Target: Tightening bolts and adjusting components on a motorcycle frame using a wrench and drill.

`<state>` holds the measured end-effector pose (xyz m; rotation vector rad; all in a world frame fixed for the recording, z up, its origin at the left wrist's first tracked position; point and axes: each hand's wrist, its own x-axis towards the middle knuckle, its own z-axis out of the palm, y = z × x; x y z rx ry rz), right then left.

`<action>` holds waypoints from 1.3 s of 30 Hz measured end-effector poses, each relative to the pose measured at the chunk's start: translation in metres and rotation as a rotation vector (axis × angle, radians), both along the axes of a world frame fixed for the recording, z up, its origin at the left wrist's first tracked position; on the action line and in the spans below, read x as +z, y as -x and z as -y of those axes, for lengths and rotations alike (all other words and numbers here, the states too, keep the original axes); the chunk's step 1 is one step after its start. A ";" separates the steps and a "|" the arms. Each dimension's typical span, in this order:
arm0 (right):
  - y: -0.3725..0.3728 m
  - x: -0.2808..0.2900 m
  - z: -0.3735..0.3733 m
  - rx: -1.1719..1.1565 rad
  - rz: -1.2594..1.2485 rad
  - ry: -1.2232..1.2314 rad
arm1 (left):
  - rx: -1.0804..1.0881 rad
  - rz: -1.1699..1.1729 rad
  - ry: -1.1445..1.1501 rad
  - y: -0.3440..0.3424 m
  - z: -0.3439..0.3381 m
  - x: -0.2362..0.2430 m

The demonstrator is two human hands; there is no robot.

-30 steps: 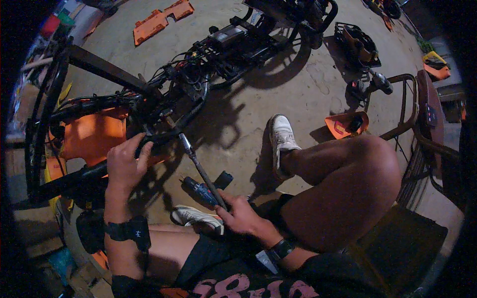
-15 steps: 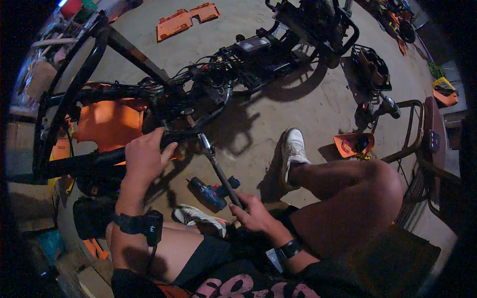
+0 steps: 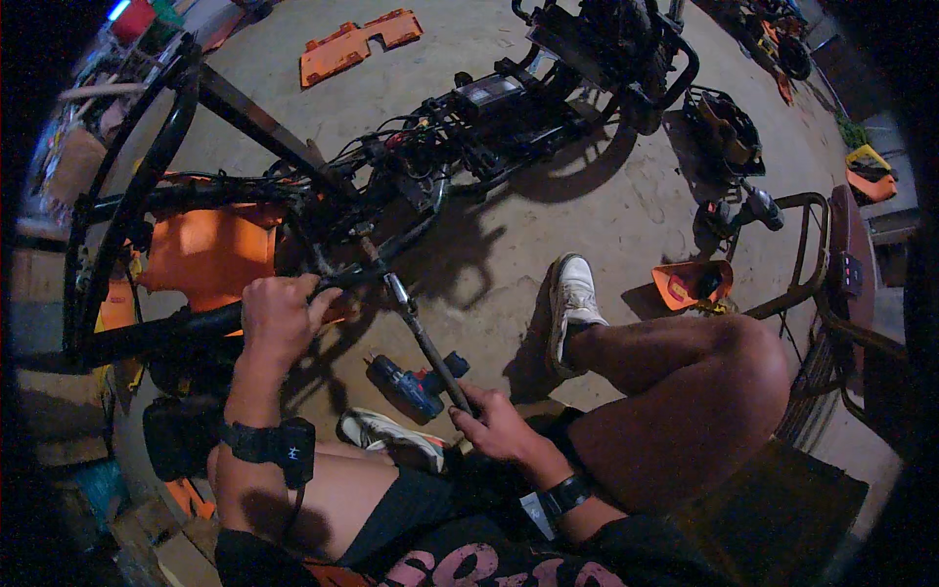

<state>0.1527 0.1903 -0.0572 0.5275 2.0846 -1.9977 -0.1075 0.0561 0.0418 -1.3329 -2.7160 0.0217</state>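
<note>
A bare black vehicle frame with exposed wiring stretches from the left toward the far right. My left hand is closed over its near tube, thumb pointing right. In my right hand, fingers wrap round the dark handle of a long socket wrench. The wrench slants up and left, and its shiny head lies in line with a rusty bolt-like rod on the frame. Whether the two are joined is too small to tell. An orange panel sits inside the frame, beyond my left hand.
A blue-and-black cordless drill lies on the floor between my shoes. Another drill and an orange tray are by a metal-framed chair at the right. A flat orange panel lies at the far side.
The wrench head has come into line with the rusty rod, and the right hand has shifted slightly left. The left hand stays on the tube. The view has tilted a little.
</note>
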 end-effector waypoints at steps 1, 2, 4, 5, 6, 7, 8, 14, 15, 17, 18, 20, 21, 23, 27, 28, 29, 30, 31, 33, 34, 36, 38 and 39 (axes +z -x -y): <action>-0.002 -0.005 0.002 -0.028 -0.024 -0.015 | -0.012 -0.003 -0.020 0.001 -0.001 -0.001; -0.005 -0.010 0.004 -0.056 -0.047 -0.031 | -0.015 0.001 -0.011 0.001 -0.001 -0.001; -0.007 -0.015 0.004 -0.051 -0.061 -0.065 | -0.023 0.010 0.006 0.001 -0.003 -0.001; -0.008 -0.017 0.003 -0.049 -0.067 -0.084 | -0.028 0.017 -0.006 0.001 -0.005 -0.001; -0.006 -0.014 0.003 -0.044 -0.072 -0.060 | -0.029 0.023 -0.011 0.001 -0.004 -0.001; -0.004 -0.009 0.001 -0.039 -0.077 -0.038 | -0.030 0.030 -0.017 0.001 -0.003 -0.001; -0.001 -0.003 0.001 -0.030 -0.085 -0.013 | -0.023 0.044 -0.006 0.002 -0.001 0.002; -0.001 0.003 -0.002 0.051 0.036 -0.103 | -0.011 0.064 -0.072 0.000 -0.002 0.000; -0.001 0.001 -0.001 0.045 0.049 -0.083 | -0.022 0.042 -0.086 0.000 -0.002 -0.001; 0.000 -0.003 0.002 0.038 0.066 -0.021 | -0.031 0.020 -0.084 0.001 0.001 0.000; 0.000 -0.002 0.002 0.037 0.069 -0.004 | -0.034 0.025 -0.087 0.001 0.001 -0.001; 0.000 0.000 0.001 0.035 0.072 0.034 | -0.020 0.039 -0.086 0.000 0.002 -0.003; 0.000 -0.002 0.000 0.047 0.117 0.030 | -0.011 0.048 -0.090 0.000 -0.001 -0.004; -0.004 -0.006 0.002 0.071 0.207 0.024 | -0.002 0.036 -0.075 -0.001 -0.004 -0.006; -0.004 -0.002 0.013 -0.079 0.061 0.097 | 0.025 -0.015 -0.099 -0.007 -0.003 -0.004; -0.002 0.002 0.015 -0.101 0.051 0.111 | 0.032 -0.009 -0.125 -0.006 -0.004 -0.005; 0.001 0.007 0.021 -0.107 0.033 0.144 | 0.063 -0.022 -0.117 -0.006 0.000 0.004; -0.001 0.003 0.022 -0.037 0.146 0.147 | 0.083 -0.013 -0.130 -0.008 -0.003 0.003; -0.003 -0.002 0.024 -0.070 0.162 0.190 | 0.103 -0.003 -0.142 -0.010 -0.007 0.001; -0.004 -0.009 0.029 -0.138 0.165 0.244 | 0.121 0.008 -0.244 -0.012 -0.018 -0.007; -0.003 -0.009 0.037 -0.153 0.147 0.275 | 0.138 0.001 -0.272 -0.011 -0.016 -0.004; 0.004 0.001 0.045 -0.208 0.107 0.352 | 0.162 -0.040 -0.262 -0.012 -0.014 -0.003; 0.007 0.007 0.047 -0.251 0.087 0.410 | 0.183 -0.091 -0.247 -0.013 -0.011 -0.005; 0.006 0.008 0.045 -0.256 0.090 0.412 | 0.192 -0.123 -0.239 -0.014 -0.013 -0.006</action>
